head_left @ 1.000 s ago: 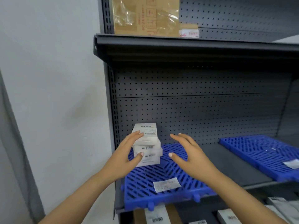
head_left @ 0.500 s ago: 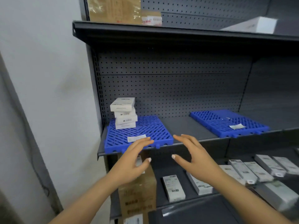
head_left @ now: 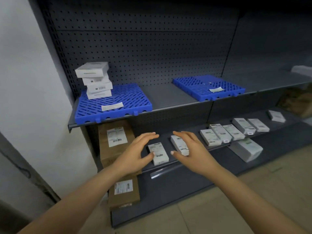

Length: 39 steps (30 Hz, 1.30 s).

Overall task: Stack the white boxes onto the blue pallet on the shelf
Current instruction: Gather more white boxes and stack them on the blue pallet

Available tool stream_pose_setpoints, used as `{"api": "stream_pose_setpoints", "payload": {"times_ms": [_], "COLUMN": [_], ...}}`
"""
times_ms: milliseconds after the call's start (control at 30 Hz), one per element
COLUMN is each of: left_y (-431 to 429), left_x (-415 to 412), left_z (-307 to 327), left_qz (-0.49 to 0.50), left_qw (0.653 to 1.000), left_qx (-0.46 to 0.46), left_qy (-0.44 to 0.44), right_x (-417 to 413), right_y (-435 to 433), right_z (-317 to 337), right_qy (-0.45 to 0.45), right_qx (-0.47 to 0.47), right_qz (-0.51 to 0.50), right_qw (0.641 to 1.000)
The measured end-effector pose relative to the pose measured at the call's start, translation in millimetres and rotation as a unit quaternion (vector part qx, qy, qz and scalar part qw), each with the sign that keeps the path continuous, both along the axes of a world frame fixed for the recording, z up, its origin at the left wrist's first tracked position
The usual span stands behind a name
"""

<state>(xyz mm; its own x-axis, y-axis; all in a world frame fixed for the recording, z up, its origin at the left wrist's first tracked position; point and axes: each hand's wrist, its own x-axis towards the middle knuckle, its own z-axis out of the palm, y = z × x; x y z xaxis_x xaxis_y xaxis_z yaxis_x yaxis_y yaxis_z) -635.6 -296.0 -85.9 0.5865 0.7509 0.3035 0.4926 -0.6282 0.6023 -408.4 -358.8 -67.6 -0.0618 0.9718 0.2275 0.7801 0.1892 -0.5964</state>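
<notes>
Four boxes (head_left: 97, 81) sit stacked on the pallet (head_left: 118, 102). Both hands, left (head_left: 135, 152) and right (head_left: 190, 149), are spread wide and empty over a box (head_left: 158, 153) below.

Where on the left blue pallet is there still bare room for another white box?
The left pallet is bare right of the stack of white boxes, along the pegboard, and in front around the paper label. Its back left corner is crowded by the leaning stack.
</notes>
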Motion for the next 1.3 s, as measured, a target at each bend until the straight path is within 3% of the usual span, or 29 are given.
{"api": "stream_pose_setpoints", "payload": {"times_ms": [267,433,800,1067,1300], "left_y": [53,101,201,206,192], "left_x": [24,42,81,76,72], "left_z": [-82,-162,-294,-326,-301], "left_qz": [0.037,0.09,0.204,0.201,0.197], "left_qw": [0.997,0.987,0.927,0.915,0.927], "left_qx": [-0.071,-0.13,-0.312,-0.343,-0.313], "left_qy": [-0.011,0.001,-0.038,-0.068,-0.061], "right_x": [-3,-8,-10,-29,-13], "right_y": [65,135,236,274,262], "right_z": [-71,-152,-316,-365,-343], "right_qy": [0.015,-0.007,-0.059,-0.061,-0.068], "right_qx": [-0.082,-0.158,-0.276,-0.263,-0.232], "right_qz": [-0.044,-0.077,-0.13,-0.182,-0.196], "right_qw": [0.996,0.984,0.951,0.945,0.95]}}
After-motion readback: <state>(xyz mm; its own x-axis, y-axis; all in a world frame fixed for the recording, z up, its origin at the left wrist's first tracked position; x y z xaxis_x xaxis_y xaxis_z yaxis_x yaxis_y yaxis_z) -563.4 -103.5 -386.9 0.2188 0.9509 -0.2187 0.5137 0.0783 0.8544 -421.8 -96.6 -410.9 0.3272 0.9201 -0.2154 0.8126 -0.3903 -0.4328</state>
